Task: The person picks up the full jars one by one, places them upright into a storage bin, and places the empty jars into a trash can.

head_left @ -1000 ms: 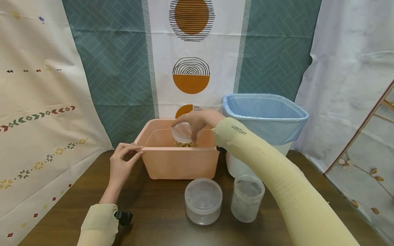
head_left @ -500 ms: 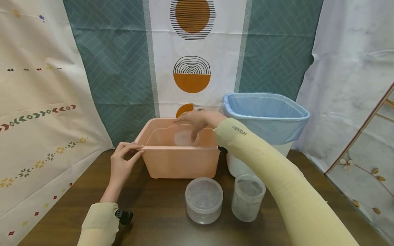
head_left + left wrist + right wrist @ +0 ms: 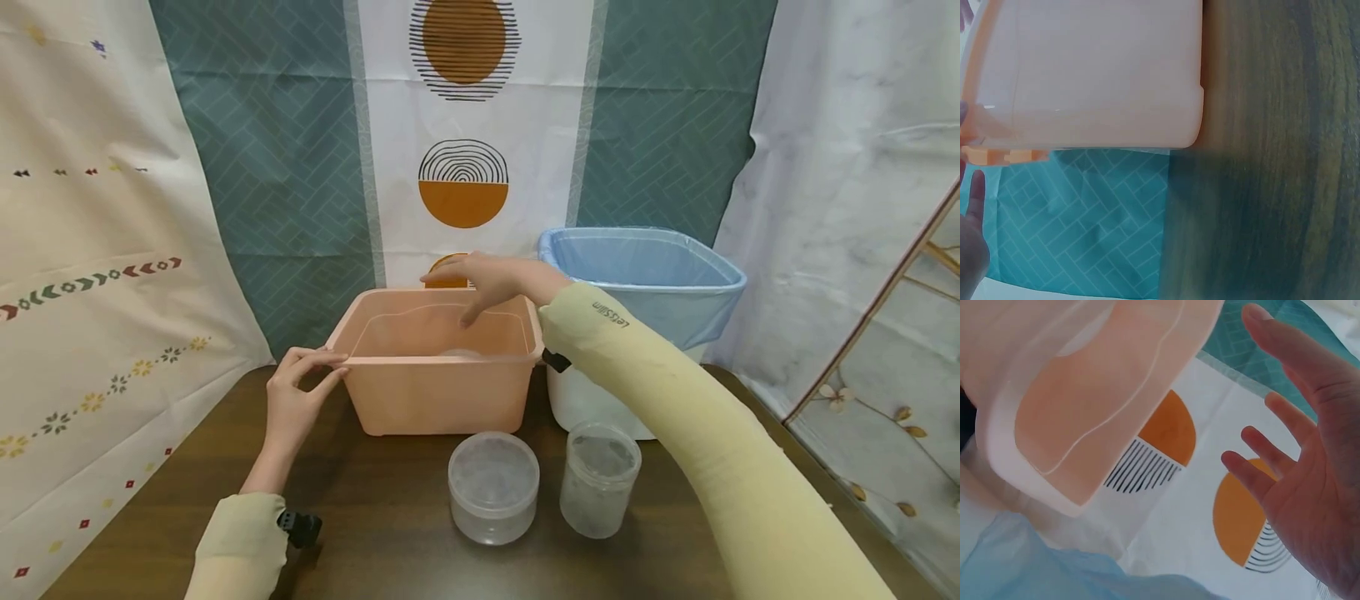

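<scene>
My left hand [image 3: 296,392] grips the left front corner of a peach plastic tub [image 3: 435,396], fingers on the rim and thumb against its front. My right hand [image 3: 495,279] is raised over the tub's right half with fingers spread; the right wrist view shows nothing in its palm. Just behind the front wall, the pale top of a clear plastic jar [image 3: 459,353] peeks out; the rest of it is hidden. Two more clear lidded jars stand on the table before the tub: a wide low jar [image 3: 493,492] and a taller narrow jar [image 3: 600,483].
A white bin with a blue liner [image 3: 645,292] stands right of the tub, close to my right forearm. Patterned cloths [image 3: 300,167] hang behind and at both sides. The dark wooden table [image 3: 390,533] carries the jars, tub and bin.
A second ago my right hand held the clear jar, with yellowish-brown bits showing below it, inside the tub. The jar has gone lower; my right hand has released it and risen. My left hand stays put.
</scene>
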`<state>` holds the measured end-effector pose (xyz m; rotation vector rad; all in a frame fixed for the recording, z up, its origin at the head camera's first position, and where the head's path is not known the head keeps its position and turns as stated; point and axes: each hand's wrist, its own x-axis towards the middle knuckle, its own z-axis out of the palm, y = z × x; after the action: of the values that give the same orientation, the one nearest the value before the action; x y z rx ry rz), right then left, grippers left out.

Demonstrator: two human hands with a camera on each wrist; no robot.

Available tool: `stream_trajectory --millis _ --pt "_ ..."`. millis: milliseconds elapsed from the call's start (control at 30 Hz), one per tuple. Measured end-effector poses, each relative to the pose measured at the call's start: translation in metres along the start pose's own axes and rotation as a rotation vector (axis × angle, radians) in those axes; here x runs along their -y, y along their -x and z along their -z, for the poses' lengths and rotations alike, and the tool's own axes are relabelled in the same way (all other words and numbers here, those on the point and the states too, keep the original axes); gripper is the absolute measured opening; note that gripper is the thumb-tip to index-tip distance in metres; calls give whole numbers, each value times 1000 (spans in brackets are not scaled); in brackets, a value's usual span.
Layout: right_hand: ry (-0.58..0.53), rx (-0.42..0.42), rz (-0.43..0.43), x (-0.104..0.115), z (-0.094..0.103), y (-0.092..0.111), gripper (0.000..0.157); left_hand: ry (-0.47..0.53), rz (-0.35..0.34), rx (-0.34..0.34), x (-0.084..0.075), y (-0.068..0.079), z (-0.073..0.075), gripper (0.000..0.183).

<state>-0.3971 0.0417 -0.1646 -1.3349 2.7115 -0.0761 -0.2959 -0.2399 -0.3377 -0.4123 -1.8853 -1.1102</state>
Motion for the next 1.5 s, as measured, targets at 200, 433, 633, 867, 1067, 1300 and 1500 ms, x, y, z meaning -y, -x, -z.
stream_trajectory --millis 200,433,633,867,1067,1300,1500 --pt "-44 -105 36 -4 5 14 79 3 10 -5 2 3 1 21" --pt "-82 -251 73 -14 13 39 69 5 13 -5 2 3 0 21" --pt "-143 -429 49 -21 19 75 61 2 16 -7 3 4 0 21" --pt "-180 -618 -22 -39 17 116 55 0 37 -8 4 3 2 21" --pt "-188 -772 -84 -56 6 146 47 1 42 -9 6 4 2 21" --pt "-144 -952 -125 -69 -8 182 38 4 35 -12 6 3 1 21" --pt "-105 -1109 -120 -77 -23 210 34 13 40 -9 6 1 -1 21"
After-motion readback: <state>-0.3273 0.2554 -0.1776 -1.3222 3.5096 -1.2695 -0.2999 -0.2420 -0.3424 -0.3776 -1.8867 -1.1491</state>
